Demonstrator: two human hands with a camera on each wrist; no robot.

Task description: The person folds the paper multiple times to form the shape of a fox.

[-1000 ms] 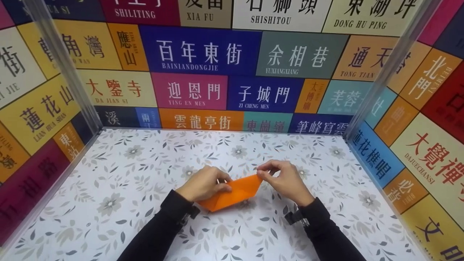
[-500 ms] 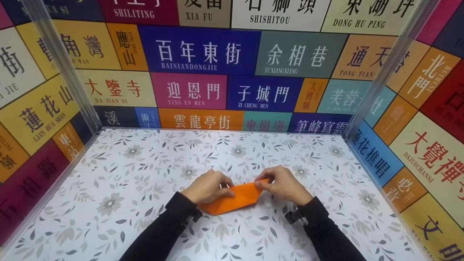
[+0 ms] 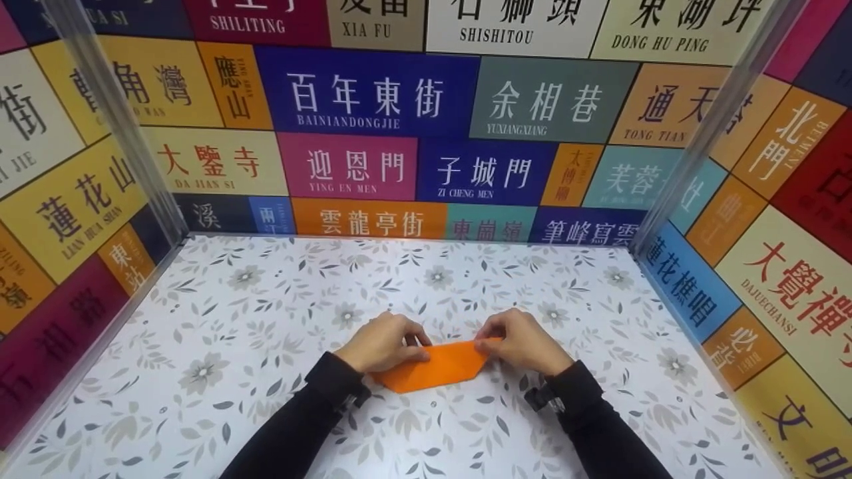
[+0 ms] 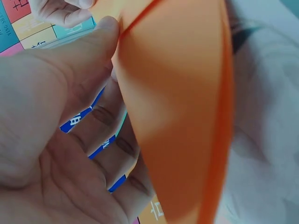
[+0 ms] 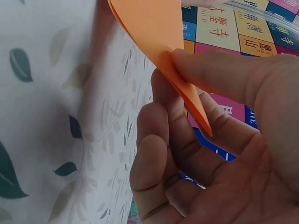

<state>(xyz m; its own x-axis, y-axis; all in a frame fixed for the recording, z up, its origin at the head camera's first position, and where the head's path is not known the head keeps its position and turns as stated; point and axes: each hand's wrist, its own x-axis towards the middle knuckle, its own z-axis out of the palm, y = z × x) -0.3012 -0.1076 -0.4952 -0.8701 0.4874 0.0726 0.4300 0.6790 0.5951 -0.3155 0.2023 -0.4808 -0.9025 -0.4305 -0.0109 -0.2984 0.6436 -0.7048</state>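
Our left hand [image 3: 379,342] and right hand [image 3: 528,341] each pinch the paper [image 3: 440,369], its long axis running left to right between them.

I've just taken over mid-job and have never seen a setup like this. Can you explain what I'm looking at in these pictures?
There's no machine here: a person works with two bare hands, in dark sleeves. The widest current picture comes from a camera on the head, looking forward and down. The other two come from cameras on the wrists, each looking at its own hand up close.

The left hand and right hand pinch opposite ends of a folded orange sheet, probably paper. It is held over a white tabletop printed with flowers and leaves; I can't tell whether its lower edge touches. Behind stands a wall of colourful panels with writing.
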